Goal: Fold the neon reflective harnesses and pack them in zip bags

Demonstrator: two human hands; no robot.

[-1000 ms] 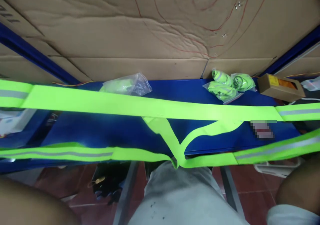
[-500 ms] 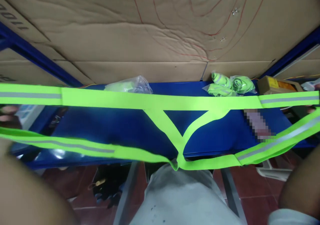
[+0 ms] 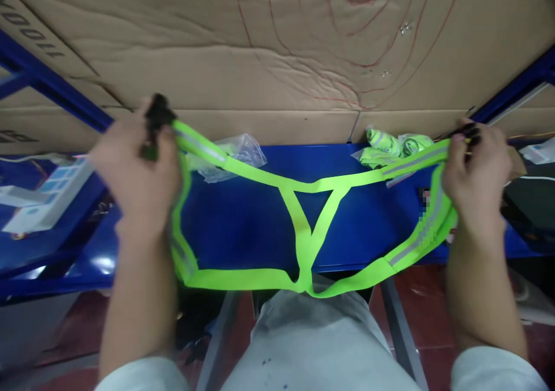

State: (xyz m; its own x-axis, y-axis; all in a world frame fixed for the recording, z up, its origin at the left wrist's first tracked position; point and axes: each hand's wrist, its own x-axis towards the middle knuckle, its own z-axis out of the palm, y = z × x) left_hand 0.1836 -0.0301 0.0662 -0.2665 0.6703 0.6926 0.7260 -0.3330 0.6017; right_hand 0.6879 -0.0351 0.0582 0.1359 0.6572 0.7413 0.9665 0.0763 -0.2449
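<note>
A neon-green reflective harness [image 3: 314,246] with grey reflective strips hangs between my two hands, above the blue table. Its straps join in a Y shape at the middle, and the lower band sags near my lap. My left hand [image 3: 139,171], blurred by motion, is closed on the harness's left end beside a black buckle [image 3: 158,119]. At the other end, my right hand [image 3: 477,174] grips the strap, with a black piece [image 3: 470,132] showing at its fingers. Part of the strap loops down below each hand.
On the blue table [image 3: 243,229] lie a clear plastic bag [image 3: 243,151] and several bagged green rolled straps [image 3: 385,145] at the back. White boxes [image 3: 47,197] stand on the left. A cardboard panel [image 3: 195,78] with red rings drawn on it rises behind.
Both hands have come inward from the picture's edges, into full view. The harness was stretched wide and taut; now it is slacker, its upper band dipping in the middle.
</note>
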